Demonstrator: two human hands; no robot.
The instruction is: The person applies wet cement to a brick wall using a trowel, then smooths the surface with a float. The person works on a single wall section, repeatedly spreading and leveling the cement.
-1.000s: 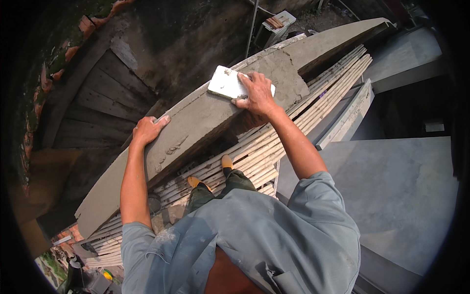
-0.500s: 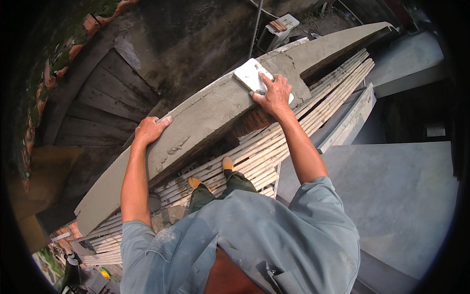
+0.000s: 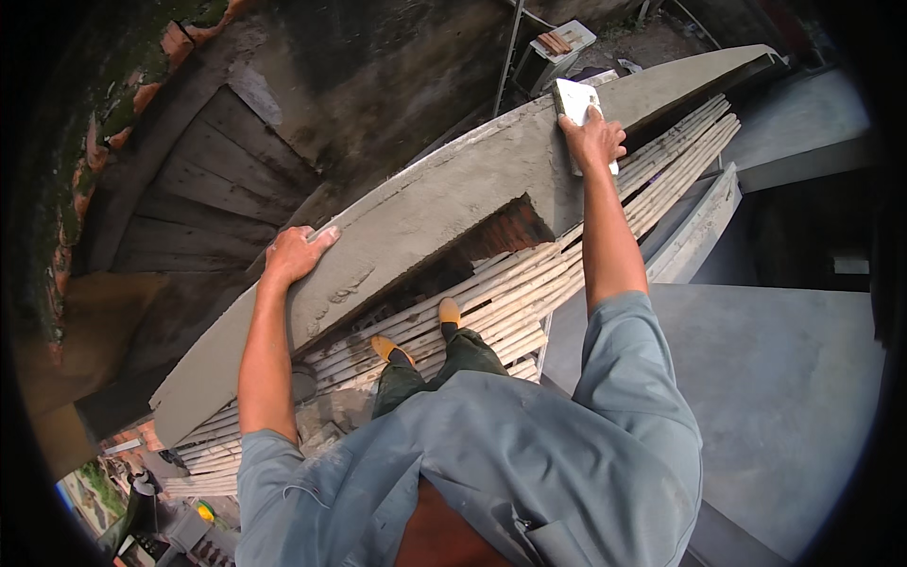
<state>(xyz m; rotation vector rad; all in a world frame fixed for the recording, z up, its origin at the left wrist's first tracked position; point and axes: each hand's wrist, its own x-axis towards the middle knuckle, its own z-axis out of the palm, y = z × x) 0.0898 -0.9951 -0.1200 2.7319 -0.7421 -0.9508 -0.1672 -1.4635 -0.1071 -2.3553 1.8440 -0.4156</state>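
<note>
Slid rightward along the grey ledge (image 3: 453,184), a white block (image 3: 573,93), likely light and stiff, reached the far edge, clasped by the right hand (image 3: 592,142); its long sides seemed the best hold. Leftward, the left hand (image 3: 297,255) rested on that edge, grip hidden.

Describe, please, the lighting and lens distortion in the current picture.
Head view: black corners from the fisheye; the cement-covered ledge looks bowed, perhaps partly by the lens; the white block under the right hand is strikingly bright; the back wall sits dim.
</note>
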